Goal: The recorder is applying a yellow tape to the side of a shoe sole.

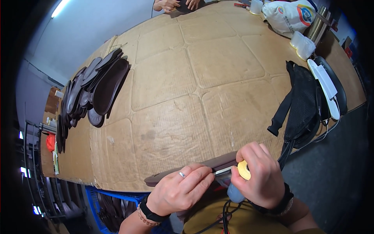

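Note:
A long dark brown shoe sole [167,176] lies along the table's near edge, seen edge-on. My left hand [181,189], with a ring on one finger, is closed over its near side, fingers pressed together. In my right hand [261,175] is a small roll of pale yellow tape [244,170], gripped between thumb and fingers. A narrow light strip [223,171] stretches from beside the roll to my left fingertips. Just below the right hand sits a rounded bluish thing [235,193] whose kind I cannot make out. The sole's underside is hidden.
Cardboard [167,128] covers the table. Several dark soles [111,87] are piled at left. A black bag [304,101], a white device [325,85] with a cable, and a white sack [288,17] stand right. Another person's hands [169,6] work at the far edge. Below is a blue crate [93,206].

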`<state>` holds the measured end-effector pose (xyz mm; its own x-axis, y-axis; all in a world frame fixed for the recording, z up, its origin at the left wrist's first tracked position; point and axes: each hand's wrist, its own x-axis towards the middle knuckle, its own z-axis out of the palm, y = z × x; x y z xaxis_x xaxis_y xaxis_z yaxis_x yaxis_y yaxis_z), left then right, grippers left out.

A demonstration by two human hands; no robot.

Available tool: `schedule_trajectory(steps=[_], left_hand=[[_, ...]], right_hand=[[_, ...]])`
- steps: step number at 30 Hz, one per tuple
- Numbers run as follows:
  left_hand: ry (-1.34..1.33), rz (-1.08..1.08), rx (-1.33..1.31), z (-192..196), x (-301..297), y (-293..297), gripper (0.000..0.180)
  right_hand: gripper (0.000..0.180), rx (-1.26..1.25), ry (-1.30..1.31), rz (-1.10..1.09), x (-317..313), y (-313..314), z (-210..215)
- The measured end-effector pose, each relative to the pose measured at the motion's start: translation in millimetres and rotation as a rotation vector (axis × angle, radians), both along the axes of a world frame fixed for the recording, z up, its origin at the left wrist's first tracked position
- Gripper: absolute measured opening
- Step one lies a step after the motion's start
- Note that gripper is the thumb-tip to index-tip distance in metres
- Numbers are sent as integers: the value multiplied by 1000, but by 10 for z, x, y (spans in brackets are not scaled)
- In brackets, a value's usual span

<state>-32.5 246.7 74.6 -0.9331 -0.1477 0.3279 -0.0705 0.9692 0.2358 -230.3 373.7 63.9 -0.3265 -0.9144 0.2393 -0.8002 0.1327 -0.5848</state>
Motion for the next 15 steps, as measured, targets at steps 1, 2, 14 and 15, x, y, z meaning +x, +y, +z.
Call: schedule_trajectory(steps=[1, 2, 14, 15], left_hand=[[-5, 3, 1, 5, -5, 0, 30], [-7, 6, 4, 7, -10, -2, 30], [-48, 27, 26, 45, -21, 13, 30], [-48, 27, 25, 48, -25, 14, 30]], right_hand=[[26, 0, -4, -5, 2, 2, 0], [26, -1, -5, -8, 2, 2, -1], [27, -3, 17, -25, 28, -9, -2], [27, -4, 20, -26, 31, -10, -2]])
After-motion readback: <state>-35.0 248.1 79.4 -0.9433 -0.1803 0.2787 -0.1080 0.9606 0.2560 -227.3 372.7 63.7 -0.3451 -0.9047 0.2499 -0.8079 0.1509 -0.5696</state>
